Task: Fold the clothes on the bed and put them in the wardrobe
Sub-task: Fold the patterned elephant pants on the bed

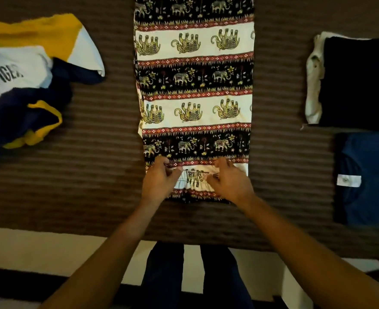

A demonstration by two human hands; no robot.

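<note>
While my left hand (159,179) and right hand (228,181) pinch the trousers' (195,85) near hem, I judge the next move: fold it forward, away from both hands.

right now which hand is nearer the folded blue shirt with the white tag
Right. The right hand grips the elephant-print pants on the side toward the blue shirt; the left hand grips the same waistband farther from it.

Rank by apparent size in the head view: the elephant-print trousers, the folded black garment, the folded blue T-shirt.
1. Elephant-print trousers, clearly largest.
2-3. Folded black garment and folded blue T-shirt: alike, and both run off the right edge, so unranked.
</note>
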